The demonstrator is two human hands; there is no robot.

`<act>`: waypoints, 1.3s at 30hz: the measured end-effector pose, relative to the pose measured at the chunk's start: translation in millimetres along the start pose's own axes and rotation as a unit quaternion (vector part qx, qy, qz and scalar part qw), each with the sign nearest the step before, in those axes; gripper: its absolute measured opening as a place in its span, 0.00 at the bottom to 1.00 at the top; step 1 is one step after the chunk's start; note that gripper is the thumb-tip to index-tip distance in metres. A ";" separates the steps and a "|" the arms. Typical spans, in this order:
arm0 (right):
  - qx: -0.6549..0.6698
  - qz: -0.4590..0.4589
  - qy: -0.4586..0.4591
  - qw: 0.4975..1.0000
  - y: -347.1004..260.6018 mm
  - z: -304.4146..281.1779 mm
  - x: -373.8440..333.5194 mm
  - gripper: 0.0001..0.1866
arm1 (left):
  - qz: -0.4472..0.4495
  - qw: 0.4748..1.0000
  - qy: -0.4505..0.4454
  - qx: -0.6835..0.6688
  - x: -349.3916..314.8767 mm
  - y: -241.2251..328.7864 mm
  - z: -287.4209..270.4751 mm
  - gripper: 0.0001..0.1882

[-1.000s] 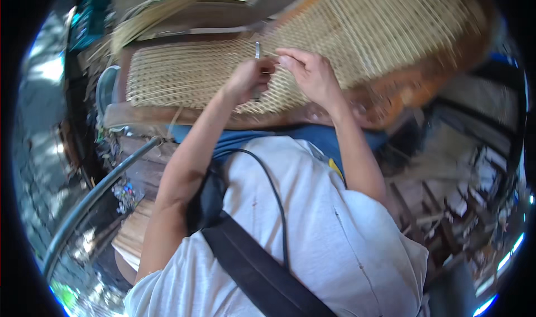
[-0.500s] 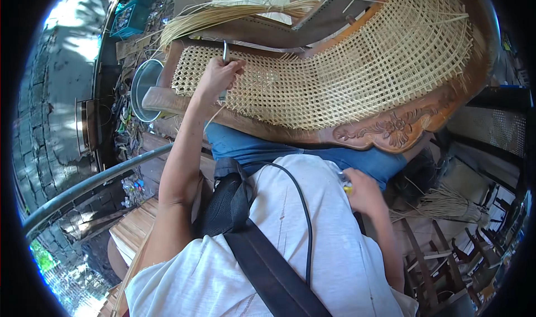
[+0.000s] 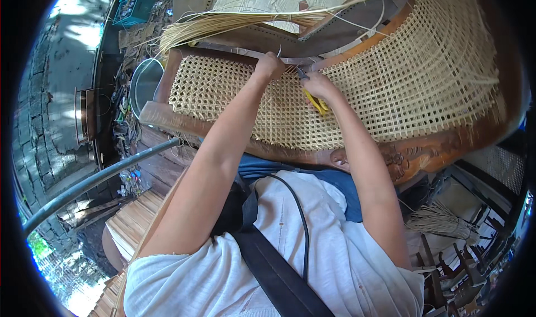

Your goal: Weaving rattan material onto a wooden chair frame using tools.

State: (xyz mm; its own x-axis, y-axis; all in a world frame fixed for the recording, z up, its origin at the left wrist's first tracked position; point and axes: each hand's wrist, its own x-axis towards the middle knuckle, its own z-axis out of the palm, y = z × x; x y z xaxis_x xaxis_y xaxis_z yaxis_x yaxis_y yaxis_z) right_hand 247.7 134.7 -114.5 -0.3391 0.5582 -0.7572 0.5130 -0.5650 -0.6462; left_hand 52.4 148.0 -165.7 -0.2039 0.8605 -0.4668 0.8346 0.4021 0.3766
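Note:
A woven cane panel (image 3: 290,113) in a carved brown wooden frame (image 3: 407,160) lies across my lap. Near the frame's far edge, my left hand (image 3: 270,67) is closed around a thin, curved metal tool (image 3: 280,51), its tip sticking up past the fingers. Just right of it, my right hand (image 3: 319,86) grips yellow-handled pliers (image 3: 317,101). Their dark jaws point at short loose cane ends (image 3: 291,69) by the far rail. Whether the jaws touch a strand cannot be made out.
A bundle of long cane strands (image 3: 223,26) lies beyond the panel, on another wooden frame (image 3: 251,35). A clear round tub (image 3: 146,85) stands at left, near a metal pipe (image 3: 100,180). More cane (image 3: 444,219) lies at lower right beside dark wooden furniture parts.
My right hand has come up from my lap with the pliers to the panel's far edge. My left hand has moved right along the panel, still holding the curved tool.

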 end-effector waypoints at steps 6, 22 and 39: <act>-0.362 -0.075 -0.073 0.926 -20.2 -6.2 26.1 0.20 | 0.019 0.998 0.037 0.039 3.0 -19.0 22.7 0.14; -0.339 -0.037 -0.113 0.933 -16.7 -6.7 64.0 0.21 | 0.015 0.994 -0.057 0.089 -19.6 16.9 -2.4 0.19; -0.361 -0.013 -0.160 0.919 -17.2 2.8 69.4 0.15 | 0.012 0.998 -0.040 -0.040 25.7 -44.2 28.0 0.19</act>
State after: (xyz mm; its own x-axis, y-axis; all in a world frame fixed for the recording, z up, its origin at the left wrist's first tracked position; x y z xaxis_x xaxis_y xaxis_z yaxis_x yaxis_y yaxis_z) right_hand 213.2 181.4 -156.2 -0.5134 0.2930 -0.8066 0.8519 0.0609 -0.5201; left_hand 24.7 143.6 -216.7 -0.1406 0.8434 -0.5186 0.7946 0.4086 0.4490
